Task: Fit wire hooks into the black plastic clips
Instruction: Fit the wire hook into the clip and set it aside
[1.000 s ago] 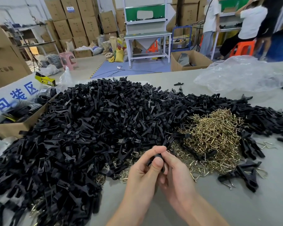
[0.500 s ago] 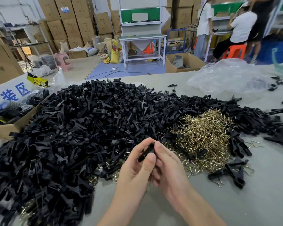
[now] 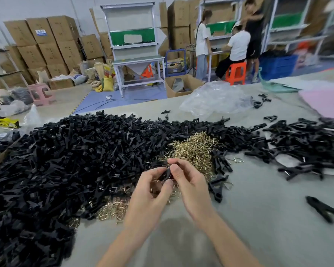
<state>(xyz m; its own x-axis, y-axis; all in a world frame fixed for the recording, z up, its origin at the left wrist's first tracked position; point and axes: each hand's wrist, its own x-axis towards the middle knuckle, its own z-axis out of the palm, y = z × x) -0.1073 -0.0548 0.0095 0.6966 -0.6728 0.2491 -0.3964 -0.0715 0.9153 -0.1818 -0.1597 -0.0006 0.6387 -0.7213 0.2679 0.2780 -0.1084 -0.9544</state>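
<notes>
Bright, even light, probably overhead, casts soft shadows; edges bow and the upper right blurs.

clear plastic bag [image 3: 216, 99] | stacked cardboard boxes [image 3: 46, 45] | orange stool [image 3: 236, 73] | pink stool [image 3: 39, 92] | white workbench [image 3: 139, 60]

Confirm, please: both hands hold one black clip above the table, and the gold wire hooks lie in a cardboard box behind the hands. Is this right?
Not quite. The head view shows the gold wire hooks lying loose in a pile on the table, not in a cardboard box. The rest holds: the left hand and the right hand pinch one black clip above the table.
</notes>
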